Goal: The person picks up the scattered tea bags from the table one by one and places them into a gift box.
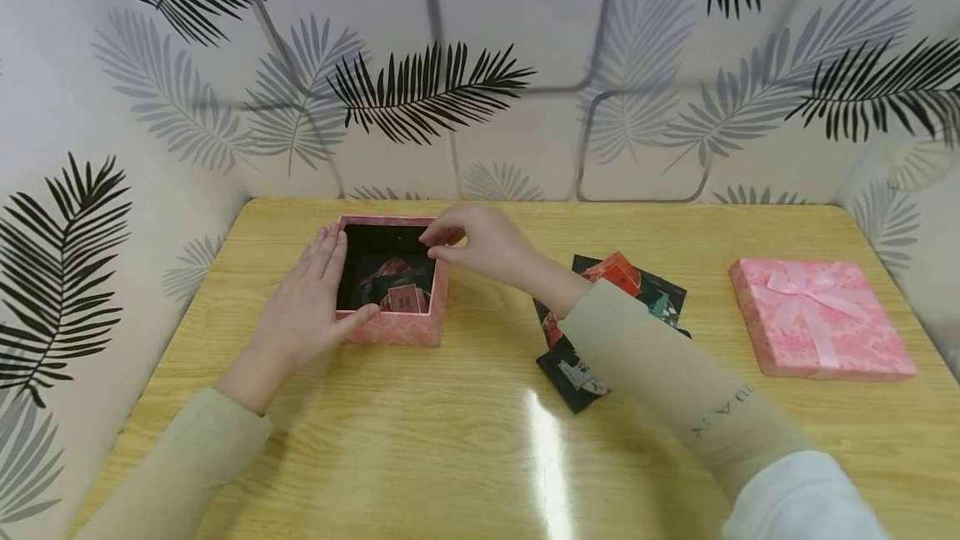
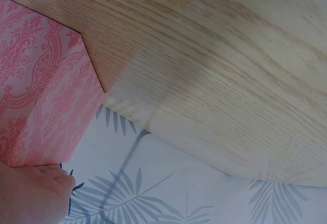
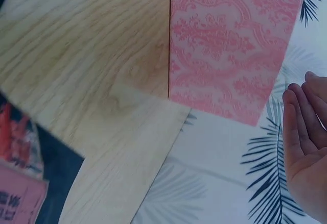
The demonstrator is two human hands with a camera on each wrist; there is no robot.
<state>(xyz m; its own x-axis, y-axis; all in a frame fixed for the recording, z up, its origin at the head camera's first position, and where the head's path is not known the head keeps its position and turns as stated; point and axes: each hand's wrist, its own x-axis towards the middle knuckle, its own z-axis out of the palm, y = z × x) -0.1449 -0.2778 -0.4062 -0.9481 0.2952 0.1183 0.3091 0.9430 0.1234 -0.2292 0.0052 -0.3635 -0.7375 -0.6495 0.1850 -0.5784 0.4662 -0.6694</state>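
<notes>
A pink patterned box [image 1: 397, 329] stands on the table with its top off and a black inside. Dark packets with red and pink print [image 1: 405, 297] lie in it. Against the box's left side rests my left hand [image 1: 303, 307], its fingers straight and the thumb along the front rim. Over the right rim is my right hand [image 1: 487, 244], fingers loosely bent and nothing seen held in them. The right wrist view shows that hand [image 3: 309, 137] beside the box's pink wall [image 3: 225, 45].
Right of the box, several dark printed packets [image 1: 573, 382] lie on the wooden table [image 1: 450, 440], partly under my right forearm. Farther right lies a pink lid with a ribbon bow [image 1: 825, 319]. A leaf-patterned wall covering [image 1: 525, 140] stands behind the table.
</notes>
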